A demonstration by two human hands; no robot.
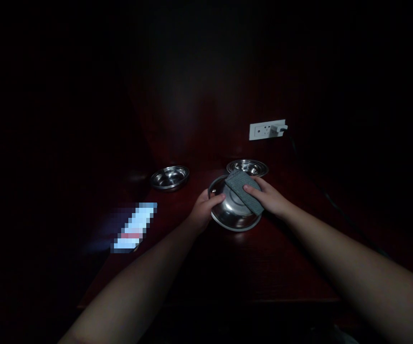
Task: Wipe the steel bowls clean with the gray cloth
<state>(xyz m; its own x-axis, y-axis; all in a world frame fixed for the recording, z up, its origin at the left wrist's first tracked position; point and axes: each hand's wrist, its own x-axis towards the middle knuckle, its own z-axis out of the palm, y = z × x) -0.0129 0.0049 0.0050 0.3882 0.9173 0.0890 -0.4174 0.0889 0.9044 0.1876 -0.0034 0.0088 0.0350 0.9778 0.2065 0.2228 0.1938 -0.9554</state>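
Observation:
Above the table, my left hand grips the left rim of a shiny metal bowl, its thumb on the bowl's surface. The bowl is tilted, and its round base appears to face me. My right hand is closed on a grey-green scouring pad, thumb on top, the other fingers mostly hidden behind. The pad lies against the upper right part of the bowl. Just behind my right hand, other metal bowls rest on the table, perhaps stacked. Another metal bowl stands to the left, opening upward.
The dark red table has its front edge near me. A bright blurred-out screen lies at the table's left side. On the back wall is a white socket panel with a plug and a dark cable running right. Surroundings are very dark.

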